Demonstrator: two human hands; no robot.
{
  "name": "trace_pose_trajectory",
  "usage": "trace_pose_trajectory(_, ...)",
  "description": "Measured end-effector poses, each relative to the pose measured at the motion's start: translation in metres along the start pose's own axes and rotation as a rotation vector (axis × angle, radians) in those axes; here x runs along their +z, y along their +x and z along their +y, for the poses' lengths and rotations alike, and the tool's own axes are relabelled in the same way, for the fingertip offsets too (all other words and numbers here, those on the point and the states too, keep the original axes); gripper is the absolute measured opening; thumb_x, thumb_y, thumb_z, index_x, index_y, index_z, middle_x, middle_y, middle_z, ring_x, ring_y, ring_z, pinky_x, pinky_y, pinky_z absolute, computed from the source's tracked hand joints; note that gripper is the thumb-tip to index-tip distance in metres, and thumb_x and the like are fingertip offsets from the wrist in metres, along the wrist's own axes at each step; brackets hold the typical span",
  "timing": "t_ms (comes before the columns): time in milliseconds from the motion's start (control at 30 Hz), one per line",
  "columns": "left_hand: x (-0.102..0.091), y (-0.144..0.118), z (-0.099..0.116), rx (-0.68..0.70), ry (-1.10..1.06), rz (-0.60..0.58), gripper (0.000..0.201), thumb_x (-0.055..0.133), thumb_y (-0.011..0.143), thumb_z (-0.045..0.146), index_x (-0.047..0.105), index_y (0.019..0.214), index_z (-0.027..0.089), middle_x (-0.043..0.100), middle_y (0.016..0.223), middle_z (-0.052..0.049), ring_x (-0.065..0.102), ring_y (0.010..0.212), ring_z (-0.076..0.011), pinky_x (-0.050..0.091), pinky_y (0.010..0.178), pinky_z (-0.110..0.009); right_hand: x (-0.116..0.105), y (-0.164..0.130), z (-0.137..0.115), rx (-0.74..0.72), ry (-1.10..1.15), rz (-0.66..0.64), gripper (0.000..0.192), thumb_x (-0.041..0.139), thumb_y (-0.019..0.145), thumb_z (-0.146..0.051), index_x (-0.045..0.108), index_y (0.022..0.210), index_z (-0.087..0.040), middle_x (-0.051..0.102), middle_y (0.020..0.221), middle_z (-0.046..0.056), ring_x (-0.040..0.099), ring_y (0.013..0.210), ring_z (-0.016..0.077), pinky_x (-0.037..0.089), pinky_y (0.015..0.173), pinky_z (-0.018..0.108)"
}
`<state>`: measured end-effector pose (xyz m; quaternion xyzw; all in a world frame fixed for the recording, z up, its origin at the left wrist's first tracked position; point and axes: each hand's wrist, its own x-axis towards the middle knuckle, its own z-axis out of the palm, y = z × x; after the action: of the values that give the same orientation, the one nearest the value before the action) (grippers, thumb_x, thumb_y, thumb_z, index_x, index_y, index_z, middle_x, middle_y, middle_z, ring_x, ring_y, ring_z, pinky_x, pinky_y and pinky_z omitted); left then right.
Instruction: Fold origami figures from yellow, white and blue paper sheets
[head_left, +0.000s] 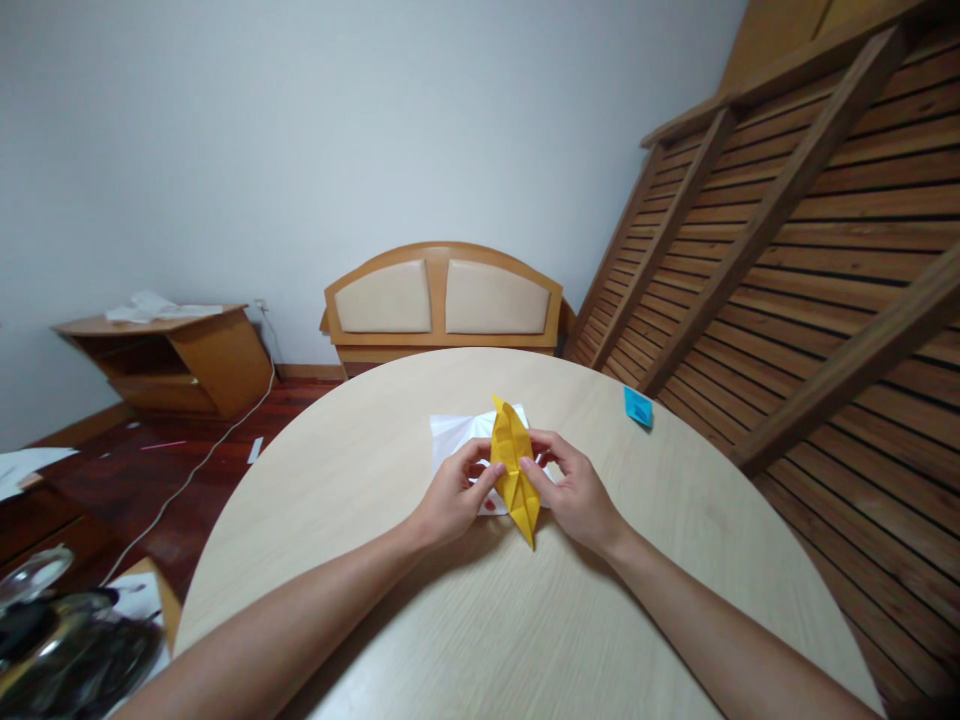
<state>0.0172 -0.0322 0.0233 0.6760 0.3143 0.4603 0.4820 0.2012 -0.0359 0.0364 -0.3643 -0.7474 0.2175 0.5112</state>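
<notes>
Two bare forearms (300,620) lie nearest, slanting over the round, pale wood-grain table (337,490). At their far ends, the left hand (456,488) and right hand (577,490) pinch opposite sides of a yellow, creased, pointed piece of folded paper (512,440), thumbs on its near face and the other fingers partly hidden around its sides, with only its thickness between. It is held tilted above a thin white sheet (450,432) on the table. Uneven pulling by the thumbs could tear the yellow paper at its middle creases, and too loose a pinch could let the folds spring apart. The small blue folded-paper piece (638,408) sits near the far right rim, where a knock might send it off; whether it holds anything, I cannot tell. Farther left, on the floor, stands a brown wooden cabinet (225,360) with crumpled white papers (154,306) on top; its open compartment is too dark to show any contents.
</notes>
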Motion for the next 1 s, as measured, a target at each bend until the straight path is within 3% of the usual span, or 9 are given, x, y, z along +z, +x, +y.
trace_pose_trajectory(200, 0.0, 0.003, 0.003, -0.05, -0.091, 0.016, 0.045, 0.063, 0.084, 0.06, 0.058, 0.088, 0.016, 0.06, 0.08, -0.002, 0.06, 0.07, -0.0132, 0.052, 0.053, -0.022, -0.009, 0.002, 0.002, -0.092, 0.132, -0.011, 0.012, 0.058, 0.095, -0.034, 0.066, 0.092, -0.025, 0.065, 0.097, 0.006, 0.061, 0.096, 0.024, 0.05, 0.087, 0.041)
trace_pose_trajectory(300, 0.0, 0.003, 0.004, -0.061, -0.112, 0.034, 0.047, 0.064, 0.083, 0.062, 0.058, 0.085, 0.016, 0.06, 0.077, -0.001, 0.059, 0.067, -0.0126, 0.052, 0.052, -0.022, -0.012, 0.001, 0.003, -0.104, 0.169, -0.014, 0.01, 0.056, 0.094, -0.027, 0.065, 0.089, -0.026, 0.063, 0.107, 0.007, 0.06, 0.107, 0.0254, 0.048, 0.096, 0.045)
trace_pose_trajectory(433, 0.0, 0.004, 0.002, -0.095, -0.116, 0.072, 0.047, 0.064, 0.083, 0.062, 0.056, 0.084, 0.015, 0.061, 0.074, -0.001, 0.059, 0.062, -0.0121, 0.051, 0.049, -0.022, -0.011, -0.002, 0.001, -0.105, 0.145, -0.071, 0.014, 0.054, 0.091, -0.02, 0.065, 0.099, -0.025, 0.059, 0.122, 0.008, 0.057, 0.115, 0.0258, 0.045, 0.101, 0.046)
trace_pose_trajectory(633, 0.0, 0.003, 0.001, -0.07, -0.094, 0.084, 0.045, 0.066, 0.083, 0.058, 0.056, 0.088, 0.015, 0.06, 0.076, 0.0, 0.059, 0.061, -0.011, 0.052, 0.049, -0.022, -0.006, -0.003, -0.002, -0.108, -0.034, -0.082, 0.027, 0.065, 0.083, -0.02, 0.062, 0.109, -0.025, 0.058, 0.127, 0.008, 0.054, 0.122, 0.0272, 0.044, 0.103, 0.045)
trace_pose_trajectory(833, 0.0, 0.003, 0.005, -0.053, -0.095, 0.113, 0.043, 0.067, 0.082, 0.057, 0.056, 0.089, 0.016, 0.063, 0.083, -0.003, 0.062, 0.069, -0.013, 0.054, 0.054, -0.023, -0.003, -0.004, 0.002, -0.03, 0.005, -0.102, 0.04, 0.057, 0.081, -0.014, 0.057, 0.119, -0.025, 0.063, 0.12, 0.009, 0.063, 0.103, 0.0242, 0.054, 0.084, 0.039)
trace_pose_trajectory(1000, -0.001, 0.005, 0.005, -0.054, -0.103, 0.14, 0.045, 0.067, 0.081, 0.059, 0.057, 0.089, 0.016, 0.064, 0.08, -0.002, 0.062, 0.065, -0.0126, 0.055, 0.054, -0.024, -0.001, -0.007, 0.007, 0.042, 0.155, -0.047, 0.052, 0.056, 0.086, -0.016, 0.041, 0.134, -0.028, 0.066, 0.113, 0.008, 0.067, 0.096, 0.0214, 0.056, 0.084, 0.04)
